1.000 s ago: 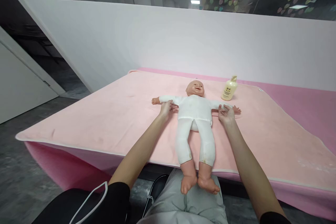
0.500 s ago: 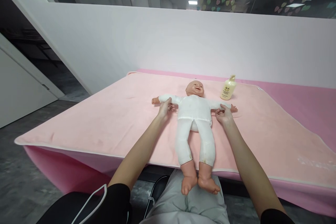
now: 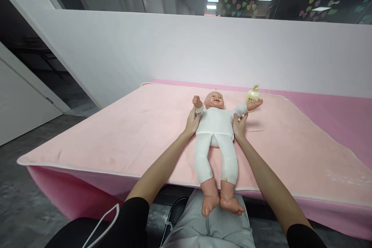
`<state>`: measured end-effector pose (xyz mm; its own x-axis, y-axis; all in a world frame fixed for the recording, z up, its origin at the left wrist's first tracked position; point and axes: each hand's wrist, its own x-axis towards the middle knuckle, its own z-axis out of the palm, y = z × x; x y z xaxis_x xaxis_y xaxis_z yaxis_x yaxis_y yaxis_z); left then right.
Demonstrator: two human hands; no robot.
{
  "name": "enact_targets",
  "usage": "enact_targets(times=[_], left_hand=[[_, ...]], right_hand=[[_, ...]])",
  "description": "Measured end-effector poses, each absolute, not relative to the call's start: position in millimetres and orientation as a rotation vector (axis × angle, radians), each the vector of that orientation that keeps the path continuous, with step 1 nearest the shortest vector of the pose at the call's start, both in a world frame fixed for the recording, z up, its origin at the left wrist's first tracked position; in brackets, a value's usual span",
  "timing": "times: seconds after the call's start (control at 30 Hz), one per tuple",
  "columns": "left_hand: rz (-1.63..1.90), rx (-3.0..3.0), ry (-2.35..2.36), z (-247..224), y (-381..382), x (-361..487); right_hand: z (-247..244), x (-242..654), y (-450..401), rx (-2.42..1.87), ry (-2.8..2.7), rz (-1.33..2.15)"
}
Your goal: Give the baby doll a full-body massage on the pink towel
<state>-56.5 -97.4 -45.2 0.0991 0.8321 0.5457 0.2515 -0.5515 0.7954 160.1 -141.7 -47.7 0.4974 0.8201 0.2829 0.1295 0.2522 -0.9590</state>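
A baby doll (image 3: 215, 124) with a white cloth body lies on its back, its head toward the wall and its feet past the table's front edge. My left hand (image 3: 193, 122) is closed round the doll's arm on the left, which is bent up with its fist beside the head. On the other side, my right hand (image 3: 240, 125) grips the doll's other arm, raised off the towel and angled outward. Behind that arm's hand stands a pale yellow pump bottle (image 3: 252, 93), its lower part hidden.
A pink towel (image 3: 116, 131) with a white edge covers most of the table. Darker pink cloth (image 3: 334, 124) shows at the right and hangs down in front. A white wall (image 3: 186, 50) rises behind, and a white cable (image 3: 101, 223) loops near my left sleeve.
Both doll arms have come up from lying stretched out flat on the towel. My hands have moved inward and upward with them. The doll's body and legs have stayed in place.
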Motion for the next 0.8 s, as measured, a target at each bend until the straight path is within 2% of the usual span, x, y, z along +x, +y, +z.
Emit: enact_targets(times=[0.1,0.27,0.5,0.8], left_hand=[[1.487,1.930,1.076,-38.3,-88.5,-54.9],[1.550,1.758,1.151,-27.6,-74.4,-49.5],[1.264,1.679,1.455,-40.5,-61.8,-48.6],[1.098,1.651,1.459,-37.5,-43.3,-50.3]], right_hand=[[-46.8,162.5,-138.5,-1.379,-1.143,0.334],[-34.8,166.7,-124.2,-1.621,-1.264,0.209],[-36.9,169.0,-100.5,-1.826,-1.356,0.244],[-40.4,177.5,-85.8,-1.906,-1.200,0.458]])
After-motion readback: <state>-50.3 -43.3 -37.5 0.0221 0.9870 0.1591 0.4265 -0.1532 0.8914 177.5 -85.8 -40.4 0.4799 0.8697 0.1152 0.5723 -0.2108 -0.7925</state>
